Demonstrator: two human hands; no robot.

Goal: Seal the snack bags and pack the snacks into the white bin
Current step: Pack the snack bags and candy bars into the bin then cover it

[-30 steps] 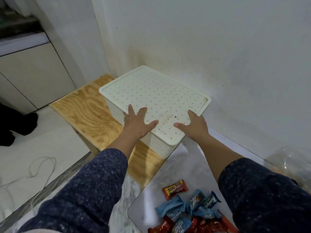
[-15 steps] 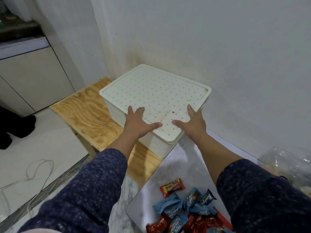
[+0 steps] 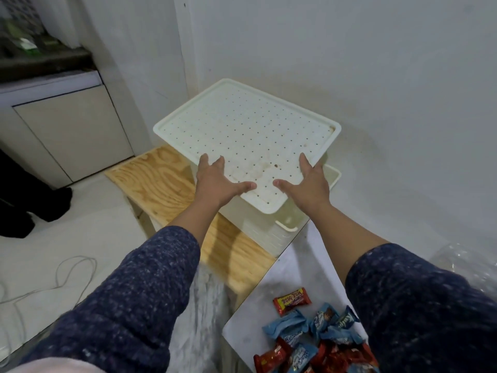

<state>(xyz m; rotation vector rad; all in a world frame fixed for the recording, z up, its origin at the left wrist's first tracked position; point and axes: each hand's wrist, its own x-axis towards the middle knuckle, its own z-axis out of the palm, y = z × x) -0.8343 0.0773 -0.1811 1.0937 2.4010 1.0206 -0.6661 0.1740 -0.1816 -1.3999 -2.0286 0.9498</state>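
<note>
- Head view: a white rectangular plastic bin (image 3: 271, 232) with ribbed side walls stands on a pale plywood bench (image 3: 161, 181), in the corner against a grey-white wall (image 3: 376, 76).
- The bin's near right corner touches or overlaps the edge of a white marble-patterned table (image 3: 304, 267); which one, I cannot tell.
- A cream-white flat plastic lid (image 3: 242, 130), dotted with rows of small round holes and edged with a raised rim, is lifted clear of the bin at its near end, so the bin's rim and a slice of its inside show beneath the lid's right side.
- The lid carries faint brownish stains near its near edge and at its far right corner.
- The left hand (image 3: 215, 181) grips the lid's near left edge, thumb laid flat on top and pointing right, fingers wrapped along the side.
- The right hand (image 3: 309, 181) grips the near right edge in the same way, thumb on top pointing left, fingers running up the right rim.
- Both forearms wear dark blue speckled knit sleeves (image 3: 134, 305) pushed up from the wrists.
- A heap of small wrapped snacks (image 3: 309, 337) in light blue and red wrappers lies on the table, near the lower edge, well apart from the bin.
- One red and yellow wrapped bar (image 3: 291, 301) lies just beside the heap, on its far side.
- A crumpled clear plastic bag (image 3: 470, 267) shows at the right edge.
- A thin white cable (image 3: 72, 273) loops on the pale floor at left.
</note>
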